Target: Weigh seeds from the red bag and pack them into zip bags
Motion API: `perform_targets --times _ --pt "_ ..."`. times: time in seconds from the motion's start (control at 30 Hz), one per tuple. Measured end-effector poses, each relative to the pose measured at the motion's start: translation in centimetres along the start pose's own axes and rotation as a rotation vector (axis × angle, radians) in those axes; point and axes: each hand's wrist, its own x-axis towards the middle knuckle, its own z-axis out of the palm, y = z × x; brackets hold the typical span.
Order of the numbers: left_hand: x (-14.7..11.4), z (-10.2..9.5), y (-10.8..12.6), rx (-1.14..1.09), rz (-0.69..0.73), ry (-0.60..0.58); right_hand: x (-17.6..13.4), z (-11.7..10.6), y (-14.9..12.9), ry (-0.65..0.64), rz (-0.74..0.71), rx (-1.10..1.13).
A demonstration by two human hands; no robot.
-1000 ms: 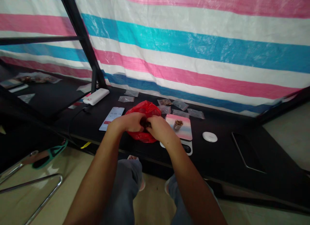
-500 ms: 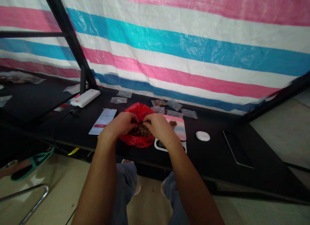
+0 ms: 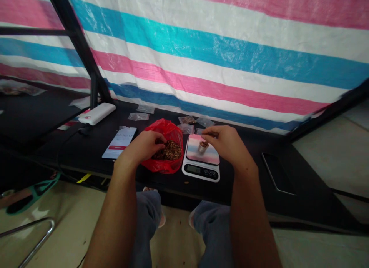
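Striped sheeting; white power bank

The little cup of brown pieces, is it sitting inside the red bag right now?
No, the little cup stands on the platform of the scale, beside the red bag.

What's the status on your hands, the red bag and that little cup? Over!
Left hand at red plastic bag of brown pieces. Right hand near filled cup on digital scale; grip unclear. Smartphone left of bag, seemingly out of the way.
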Motion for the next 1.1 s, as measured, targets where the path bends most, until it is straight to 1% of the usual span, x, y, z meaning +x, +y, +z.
perform_targets --times 0.13,0.23,0.33,0.53,0.77,1.0,1.1 --pt "0.2 0.2 1.0 -0.036 0.053 0.024 -0.4 -0.3 0.8 -0.063 0.002 -0.024" --pt "0.3 0.4 1.8 -0.065 0.084 0.021 -0.4 -0.3 0.9 -0.056 -0.001 -0.072" --pt "0.5 0.7 2.3 -0.054 0.085 0.005 -0.2 -0.2 0.8 -0.050 -0.014 -0.115" --pt "1.0 1.4 1.6 -0.033 0.112 0.004 0.1 0.0 0.8 -0.067 -0.035 -0.154" --pt "1.0 1.7 1.4 -0.034 0.097 -0.039 0.2 -0.1 0.9 -0.089 -0.024 -0.162" --pt "0.7 1.8 1.3 -0.043 0.102 -0.011 0.1 -0.1 0.8 -0.102 -0.021 -0.137" --pt "-0.2 1.5 2.2 -0.011 0.144 0.014 0.0 -0.1 0.7 -0.092 -0.027 -0.122"
